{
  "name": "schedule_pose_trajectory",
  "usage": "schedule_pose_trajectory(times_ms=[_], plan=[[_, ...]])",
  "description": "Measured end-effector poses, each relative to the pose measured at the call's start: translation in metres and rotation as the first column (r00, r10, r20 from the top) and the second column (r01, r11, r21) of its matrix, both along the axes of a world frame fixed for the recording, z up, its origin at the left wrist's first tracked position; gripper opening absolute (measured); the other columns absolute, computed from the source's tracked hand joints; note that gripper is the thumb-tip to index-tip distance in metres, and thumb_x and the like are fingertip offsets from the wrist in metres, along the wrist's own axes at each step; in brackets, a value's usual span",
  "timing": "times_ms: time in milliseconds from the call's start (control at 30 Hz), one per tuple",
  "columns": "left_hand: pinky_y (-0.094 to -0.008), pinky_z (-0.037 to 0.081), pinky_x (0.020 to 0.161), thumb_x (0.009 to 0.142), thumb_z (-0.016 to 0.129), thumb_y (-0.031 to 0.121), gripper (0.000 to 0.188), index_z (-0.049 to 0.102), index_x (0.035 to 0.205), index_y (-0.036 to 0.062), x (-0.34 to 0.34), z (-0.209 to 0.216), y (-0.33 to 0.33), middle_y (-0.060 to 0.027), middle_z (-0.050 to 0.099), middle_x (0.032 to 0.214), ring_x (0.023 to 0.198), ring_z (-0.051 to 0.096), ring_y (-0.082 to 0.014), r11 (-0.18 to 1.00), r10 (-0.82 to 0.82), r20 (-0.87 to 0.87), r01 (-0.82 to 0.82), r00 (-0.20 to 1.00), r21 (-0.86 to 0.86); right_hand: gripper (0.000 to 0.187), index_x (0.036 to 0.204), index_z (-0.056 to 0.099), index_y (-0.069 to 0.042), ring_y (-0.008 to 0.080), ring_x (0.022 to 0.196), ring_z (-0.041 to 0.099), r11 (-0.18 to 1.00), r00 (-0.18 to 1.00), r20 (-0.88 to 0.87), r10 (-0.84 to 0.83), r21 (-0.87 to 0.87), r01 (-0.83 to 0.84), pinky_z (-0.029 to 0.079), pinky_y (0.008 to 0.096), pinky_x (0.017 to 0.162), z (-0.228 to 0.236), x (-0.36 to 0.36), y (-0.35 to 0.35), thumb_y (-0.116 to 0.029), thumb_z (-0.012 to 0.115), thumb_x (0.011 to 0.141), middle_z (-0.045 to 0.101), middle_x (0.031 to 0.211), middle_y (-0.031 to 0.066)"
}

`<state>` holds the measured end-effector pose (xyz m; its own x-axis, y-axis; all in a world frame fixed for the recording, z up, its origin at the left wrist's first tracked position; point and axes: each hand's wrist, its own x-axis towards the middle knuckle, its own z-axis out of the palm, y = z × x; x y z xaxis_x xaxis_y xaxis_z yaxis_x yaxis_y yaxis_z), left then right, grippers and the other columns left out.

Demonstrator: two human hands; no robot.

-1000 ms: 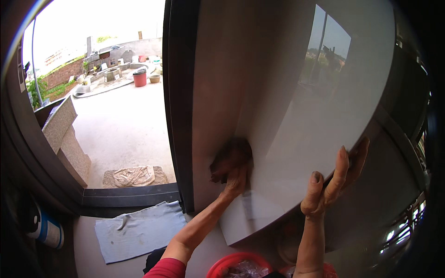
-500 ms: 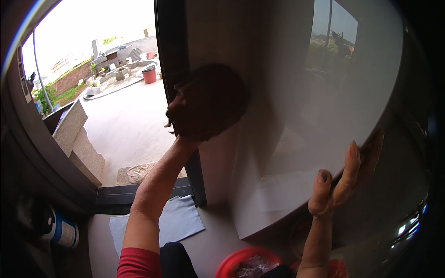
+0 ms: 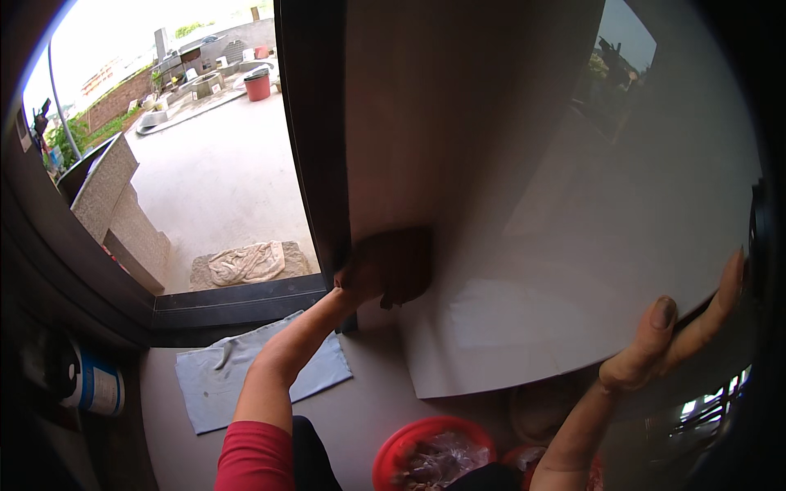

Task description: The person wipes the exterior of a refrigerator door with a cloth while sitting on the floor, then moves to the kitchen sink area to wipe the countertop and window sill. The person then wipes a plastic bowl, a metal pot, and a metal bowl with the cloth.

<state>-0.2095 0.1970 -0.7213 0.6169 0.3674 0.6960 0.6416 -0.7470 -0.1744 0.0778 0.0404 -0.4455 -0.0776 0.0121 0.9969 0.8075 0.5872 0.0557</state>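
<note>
— where is the glossy pale panel found, and how is it held?
— beside a bright doorway, next to a brownish upright face. its outer edge is gripped by the right hand, the thumb laid on the near side and a finger run along the rim; the other fingers are hidden. by that hold, it is judged, the panel is steadied.
— and the left hand?
— it is reached low across the brownish face, close to the dark door frame, where a dark, bunched cloth is seen at the hand. the cloth is apparently held flat against the face. how far the fingers are closed cannot be told; they are lost in shadow.
— why is a light blue cloth spread inside the sill?
— perhaps so that the floor is shielded there.
— what else is shown?
— a red basin, in which clear plastic is heaped, is set below the panel, seemingly within easy reach. outside, a pale rag is draped over a stone slab.
</note>
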Motion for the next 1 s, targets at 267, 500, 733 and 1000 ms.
schedule_pose_trajectory(times_ms=[267,500,733,1000], plan=[[-0.0327,0.045,0.078,0.09,0.048,0.019,0.026,0.056,0.105,-0.0012,-0.014,-0.131,-0.004,-0.0153,0.059,0.09,0.082,0.057,-0.0253,0.983,-0.144,-0.129,0.127,0.981,-0.133,0.06,0.139,0.032,0.0,0.0298,0.121,0.04,0.985,0.963,-0.213,-0.165,0.013,0.171,0.034,0.041,0.1,-0.008,-0.006,-0.005,-0.026,0.041,0.086,0.037,0.136,0.0204],[-0.032,0.047,0.075,0.089,0.05,0.017,0.024,0.057,0.102,-0.0015,-0.024,-0.209,-0.024,-0.0146,0.06,0.086,0.078,0.059,-0.0246,0.954,-0.119,-0.123,0.079,0.985,-0.291,0.049,0.136,0.037,-0.001,0.0319,0.118,0.043,0.964,0.96,-0.087,-0.267,-0.021,0.266,0.039,0.0425,0.095,-0.012,0.022,-0.016,-0.021,0.04,0.091,0.04,0.132,0.0231],[-0.0312,0.05,0.072,0.088,0.052,0.014,0.021,0.058,0.1,-0.0018,-0.079,-0.2,-0.094,-0.014,0.062,0.081,0.073,0.061,-0.0239,0.902,0.203,0.524,0.05,0.827,-0.429,0.049,0.138,0.035,-0.003,0.0351,0.127,0.035,0.965,0.964,0.047,-0.261,0.04,0.259,0.032,0.0472,0.102,-0.007,0.013,-0.009,-0.02,0.036,0.092,0.034,0.139,0.0225],[-0.0337,0.05,0.074,0.092,0.038,0.023,0.035,0.056,0.109,-0.0016,-0.068,0.069,-0.054,-0.0153,0.062,0.09,0.082,0.061,-0.0243,0.916,0.34,0.918,0.147,0.206,-0.372,0.058,0.142,0.031,-0.007,0.0344,0.137,0.022,0.986,0.981,0.093,-0.169,0.034,0.166,0.02,0.0524,0.11,-0.002,0.011,0.005,-0.029,0.034,0.088,0.027,0.146,0.0191]])
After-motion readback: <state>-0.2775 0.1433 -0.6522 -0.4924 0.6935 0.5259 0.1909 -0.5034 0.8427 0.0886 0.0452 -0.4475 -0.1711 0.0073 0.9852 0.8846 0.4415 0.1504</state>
